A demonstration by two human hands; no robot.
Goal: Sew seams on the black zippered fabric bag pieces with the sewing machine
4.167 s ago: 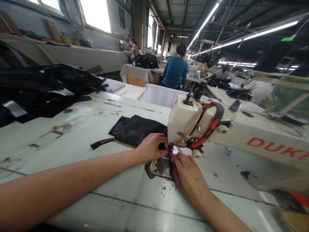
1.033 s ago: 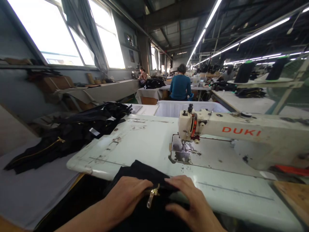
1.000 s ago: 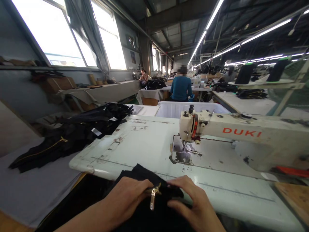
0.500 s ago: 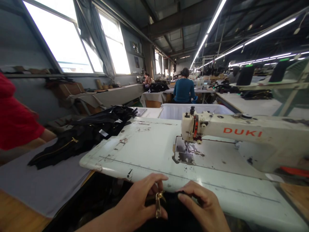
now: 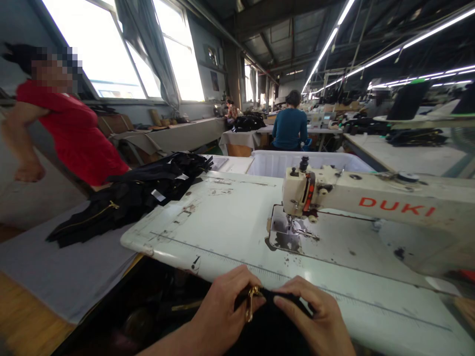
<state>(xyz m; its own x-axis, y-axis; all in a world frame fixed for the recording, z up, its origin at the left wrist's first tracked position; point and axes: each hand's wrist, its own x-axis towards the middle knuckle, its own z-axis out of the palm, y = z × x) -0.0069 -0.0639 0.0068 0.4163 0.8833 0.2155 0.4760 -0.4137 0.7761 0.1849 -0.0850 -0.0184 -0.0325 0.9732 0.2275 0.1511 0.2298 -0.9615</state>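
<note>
Black fabric hangs between my hands at the front edge of the sewing table. My left hand pinches its top edge beside a gold zipper pull, which dangles by the fingers. My right hand grips the same edge a little to the right, thumb and fingers pressed together. Beyond the hands, the white sewing machine stands on the table, its needle area holding no fabric.
Black zippered pieces are piled on a grey-covered table at left. A person in red is beside it. Behind the machine are a white bin and a seated person in blue. Thread cones stand at right.
My left fingers have closed onto the fabric's edge, and the zipper pull has shifted slightly right. The person in red has come further into view. The camera view has shifted a little.
</note>
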